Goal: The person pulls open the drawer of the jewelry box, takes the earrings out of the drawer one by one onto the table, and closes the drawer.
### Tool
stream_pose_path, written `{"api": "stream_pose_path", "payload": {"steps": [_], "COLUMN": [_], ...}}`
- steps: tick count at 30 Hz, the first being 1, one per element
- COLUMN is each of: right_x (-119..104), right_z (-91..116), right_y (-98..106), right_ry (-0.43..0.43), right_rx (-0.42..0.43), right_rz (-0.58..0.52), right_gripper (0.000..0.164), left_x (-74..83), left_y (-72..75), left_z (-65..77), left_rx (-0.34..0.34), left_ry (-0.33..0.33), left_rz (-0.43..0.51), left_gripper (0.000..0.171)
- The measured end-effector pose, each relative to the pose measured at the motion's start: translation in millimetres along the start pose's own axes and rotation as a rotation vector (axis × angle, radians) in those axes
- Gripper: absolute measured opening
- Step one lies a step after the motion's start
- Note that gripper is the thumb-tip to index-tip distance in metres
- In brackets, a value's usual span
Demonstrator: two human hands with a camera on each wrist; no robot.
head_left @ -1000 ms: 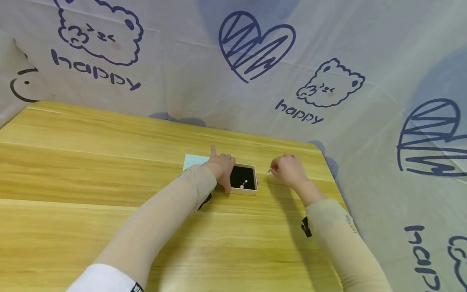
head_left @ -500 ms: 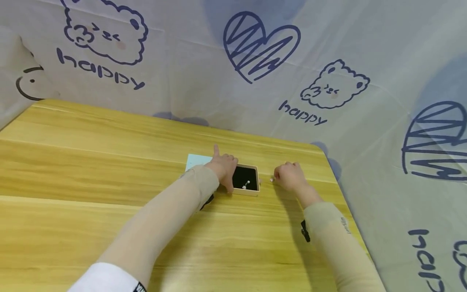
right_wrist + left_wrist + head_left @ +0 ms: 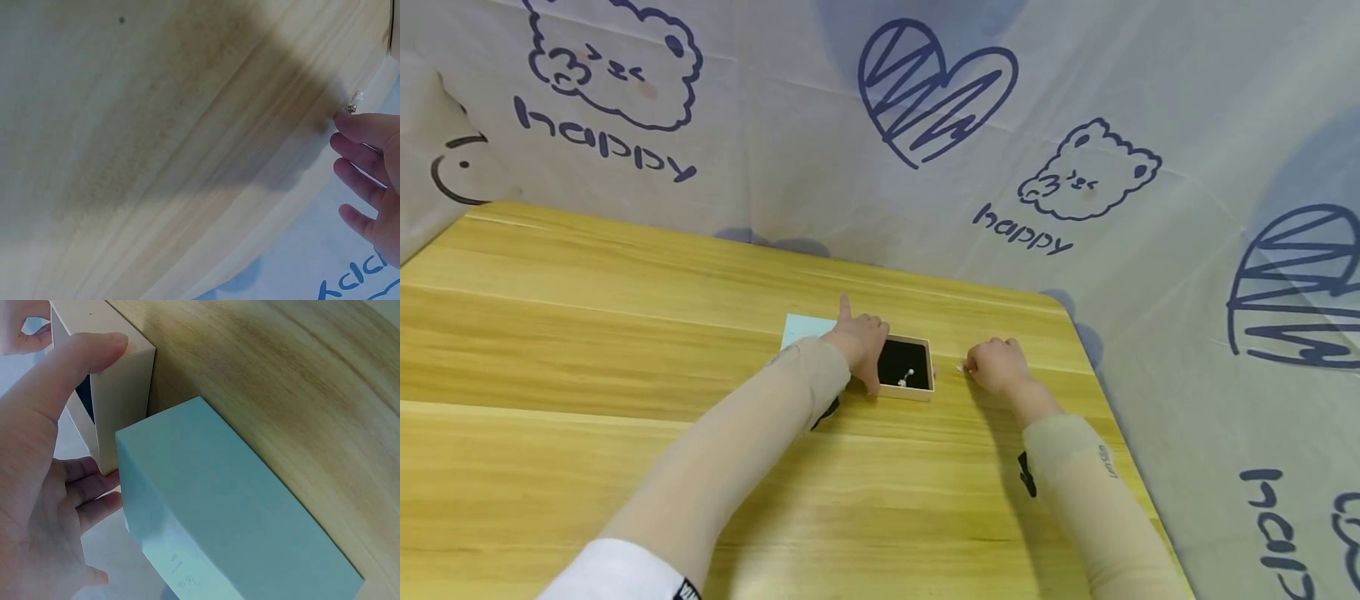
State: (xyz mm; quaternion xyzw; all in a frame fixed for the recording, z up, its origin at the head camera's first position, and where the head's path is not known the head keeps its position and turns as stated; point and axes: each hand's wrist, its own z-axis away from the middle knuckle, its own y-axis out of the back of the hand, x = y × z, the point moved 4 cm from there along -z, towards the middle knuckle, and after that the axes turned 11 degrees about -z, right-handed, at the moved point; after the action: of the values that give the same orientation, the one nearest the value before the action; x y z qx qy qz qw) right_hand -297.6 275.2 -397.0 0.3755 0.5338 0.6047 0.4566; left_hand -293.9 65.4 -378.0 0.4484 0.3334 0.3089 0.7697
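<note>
A small pale cardboard jewellery box [image 3: 917,395] with a black lining stands on the table. My left hand [image 3: 861,342] grips its left end, thumb on the near wall [image 3: 125,394] and fingers at the far wall. On the black lining lies an earring [image 3: 907,377] with a round white bead. To the right of the box, my right hand [image 3: 997,365] pinches a small shiny earring [image 3: 354,103] between thumb and fingertip, just above the table. Part of that piece is hidden by the fingers.
A light-blue box [image 3: 206,494] with faint print touches or nearly touches the left end of the jewellery box. The wooden table [image 3: 625,333] ends at a printed cloth [image 3: 805,150] behind and to the right.
My right hand has lowered slightly toward the table with the earring. My left hand keeps its grip on the jewellery box, and the view has shifted a little.
</note>
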Motion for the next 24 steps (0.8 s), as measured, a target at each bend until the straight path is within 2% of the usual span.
{"api": "stream_pose_path", "payload": {"steps": [6, 13, 18, 24], "right_x": [-7.3, -50.7, -77.4, -87.8], "right_z": [1.1, 1.1, 0.7, -0.8], "right_y": [9.9, 32.0, 28.9, 17.4], "right_ry": [0.02, 0.171, 0.247, 0.276], "right_rx": [0.039, 0.082, 0.028, -0.011], "right_rz": [-0.002, -0.039, -0.006, 0.031], "right_gripper": [0.015, 0.016, 0.018, 0.019], "left_x": [-0.3, -1.5, -2.0, -1.1], "left_y": [-0.7, -1.2, -1.1, -1.3], "left_z": [-1.1, -0.7, -0.9, -2.0], "left_rx": [0.008, 0.005, 0.002, -0.001], "left_ry": [-0.002, -0.005, -0.008, -0.008], "left_rz": [0.017, 0.017, 0.029, 0.032], "left_gripper": [0.1, 0.1, 0.099, 0.099]}}
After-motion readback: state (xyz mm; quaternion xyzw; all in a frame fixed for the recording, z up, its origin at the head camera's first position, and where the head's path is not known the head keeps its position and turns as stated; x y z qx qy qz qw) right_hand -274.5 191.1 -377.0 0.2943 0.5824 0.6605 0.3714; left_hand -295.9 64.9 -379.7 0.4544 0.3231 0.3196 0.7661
